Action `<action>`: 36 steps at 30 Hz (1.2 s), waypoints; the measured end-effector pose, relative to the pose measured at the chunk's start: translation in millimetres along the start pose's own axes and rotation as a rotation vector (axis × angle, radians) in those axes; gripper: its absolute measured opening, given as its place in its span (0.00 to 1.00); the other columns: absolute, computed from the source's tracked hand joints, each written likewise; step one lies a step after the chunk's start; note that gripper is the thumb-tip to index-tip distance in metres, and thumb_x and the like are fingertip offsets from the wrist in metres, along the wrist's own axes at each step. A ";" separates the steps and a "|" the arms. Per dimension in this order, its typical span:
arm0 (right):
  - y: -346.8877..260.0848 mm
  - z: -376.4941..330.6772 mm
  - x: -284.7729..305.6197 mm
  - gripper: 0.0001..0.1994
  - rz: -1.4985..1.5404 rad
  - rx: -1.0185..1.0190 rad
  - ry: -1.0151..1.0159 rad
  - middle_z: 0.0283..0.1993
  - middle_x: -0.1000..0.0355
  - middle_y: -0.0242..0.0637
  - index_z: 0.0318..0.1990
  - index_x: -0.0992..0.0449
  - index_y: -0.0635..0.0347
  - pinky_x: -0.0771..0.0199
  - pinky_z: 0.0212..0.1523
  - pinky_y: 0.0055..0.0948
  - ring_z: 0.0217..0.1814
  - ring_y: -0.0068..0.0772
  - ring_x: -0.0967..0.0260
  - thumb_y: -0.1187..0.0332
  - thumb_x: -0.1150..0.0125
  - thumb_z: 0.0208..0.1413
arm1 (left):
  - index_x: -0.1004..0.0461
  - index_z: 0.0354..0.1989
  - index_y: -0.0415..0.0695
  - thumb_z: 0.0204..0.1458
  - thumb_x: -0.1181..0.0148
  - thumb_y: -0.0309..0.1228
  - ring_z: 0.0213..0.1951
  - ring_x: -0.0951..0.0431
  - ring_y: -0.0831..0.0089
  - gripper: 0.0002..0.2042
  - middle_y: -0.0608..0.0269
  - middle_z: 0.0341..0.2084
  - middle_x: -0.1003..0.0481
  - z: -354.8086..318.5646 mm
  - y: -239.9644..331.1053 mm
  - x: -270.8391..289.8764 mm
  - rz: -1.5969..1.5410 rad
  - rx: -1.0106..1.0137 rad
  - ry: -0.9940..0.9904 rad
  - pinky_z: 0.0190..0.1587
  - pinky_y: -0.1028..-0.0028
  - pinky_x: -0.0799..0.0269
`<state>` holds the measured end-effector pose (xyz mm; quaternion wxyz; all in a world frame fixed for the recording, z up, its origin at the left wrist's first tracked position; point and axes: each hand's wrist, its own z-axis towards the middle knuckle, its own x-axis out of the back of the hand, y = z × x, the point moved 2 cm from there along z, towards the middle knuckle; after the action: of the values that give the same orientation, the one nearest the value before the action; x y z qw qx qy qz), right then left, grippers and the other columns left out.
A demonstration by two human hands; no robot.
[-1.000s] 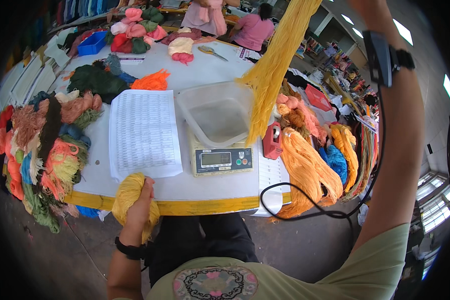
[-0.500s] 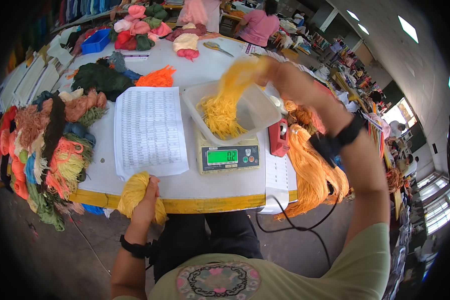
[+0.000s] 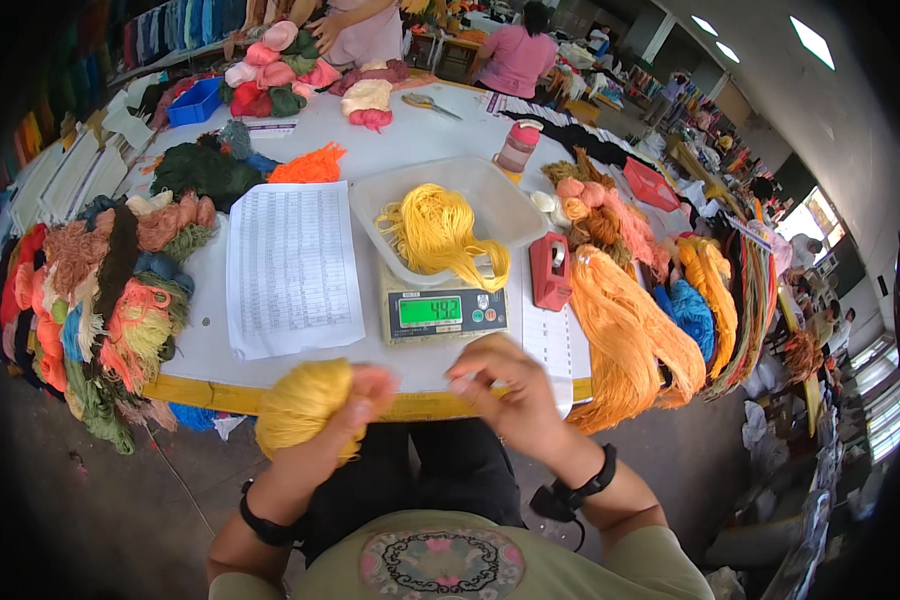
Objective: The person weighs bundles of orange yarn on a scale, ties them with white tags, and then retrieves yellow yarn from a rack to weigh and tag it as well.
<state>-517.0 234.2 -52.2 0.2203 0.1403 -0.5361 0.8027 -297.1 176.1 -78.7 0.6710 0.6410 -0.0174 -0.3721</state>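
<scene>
My left hand (image 3: 353,408) is wrapped round a thick skein of yellow yarn (image 3: 302,408) at the table's front edge. To its right, my right hand (image 3: 515,395) hovers with curled fingers a little apart and nothing visible in them. Straight ahead, a looser bunch of yellow yarn (image 3: 432,228) lies in a translucent plastic tub (image 3: 530,222), one end trailing toward the front right wall. The tub rests on a digital scale (image 3: 396,333) whose green display is lit. A printed sheet (image 3: 292,265) of table rows lies left of the scale.
Mixed yarn skeins (image 3: 110,310) crowd the left edge; orange skeins (image 3: 625,330) drape over the right. A red tape dispenser (image 3: 550,272) stands beside the scale. Farther back are a pink-lidded bottle (image 3: 517,148), scissors (image 3: 432,105) and a blue bin (image 3: 196,102). Other people are beyond the table.
My right hand has let go of the yellow yarn over the tub and come back toward my left hand. The yarn now lies in the tub, and the scale's reading has changed.
</scene>
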 end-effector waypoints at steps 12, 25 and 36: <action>-0.2 -5.1 -55.3 0.06 0.402 -0.142 -0.109 0.45 0.32 0.27 0.41 0.26 0.62 0.38 0.32 0.15 0.33 0.15 0.38 0.79 0.40 0.57 | 0.35 0.61 0.34 0.62 0.48 0.33 0.59 0.32 0.67 0.21 0.52 0.59 0.32 7.2 -23.5 -12.1 0.092 0.068 -0.137 0.62 0.68 0.38; -13.4 14.1 -69.4 0.04 0.506 -0.411 -0.237 0.31 0.34 0.24 0.42 0.32 0.60 0.38 0.22 0.15 0.23 0.12 0.40 0.71 0.47 0.63 | 0.35 0.61 0.35 0.59 0.43 0.31 0.50 0.28 0.74 0.22 0.56 0.54 0.30 0.9 -13.8 14.6 -0.023 0.056 0.003 0.56 0.71 0.33; -32.1 30.6 -81.8 0.04 0.738 -0.541 -0.269 0.29 0.36 0.24 0.40 0.30 0.58 0.41 0.21 0.14 0.21 0.11 0.42 0.68 0.48 0.64 | 0.36 0.61 0.34 0.54 0.43 0.23 0.42 0.26 0.78 0.24 0.61 0.43 0.25 -7.1 -1.4 41.1 -0.179 0.094 0.044 0.46 0.77 0.29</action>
<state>-430.6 199.8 -52.5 -0.1224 -0.0193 -0.7637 0.6335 -264.5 160.8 -99.9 0.6044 0.6788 0.0373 -0.4154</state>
